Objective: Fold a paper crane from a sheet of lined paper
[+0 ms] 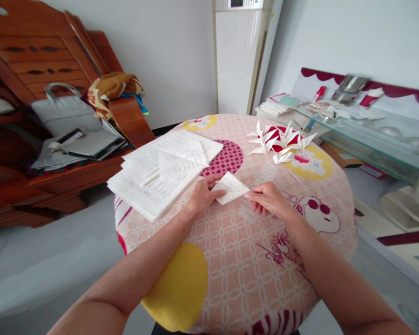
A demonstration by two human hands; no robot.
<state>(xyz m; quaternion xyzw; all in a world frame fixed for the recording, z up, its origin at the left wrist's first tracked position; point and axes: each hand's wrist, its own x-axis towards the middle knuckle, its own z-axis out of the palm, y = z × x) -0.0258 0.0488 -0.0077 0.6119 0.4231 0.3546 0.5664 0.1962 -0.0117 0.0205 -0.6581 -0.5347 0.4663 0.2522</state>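
Note:
A small folded square of written paper (232, 187) is held just above the round cloth-covered table (230, 260), one corner pointing right. My left hand (205, 193) grips its left side, thumb on top and fingers beneath. At the right corner my right hand (268, 197) pinches the paper between thumb and forefinger, its other fingers curled. Left of my hands lies a stack of written sheets (153, 195), with a partly folded sheet (183, 160) on top. Several white folded paper cranes (281, 139) stand grouped at the back right of the table.
A glass shelf unit (380, 130) with papers, a red bottle (320, 94) and cups stands at the right. To the left is a wooden bench (125, 116) bearing a grey bag (68, 109) and cloths. A white cabinet-like appliance (237, 60) stands behind the table.

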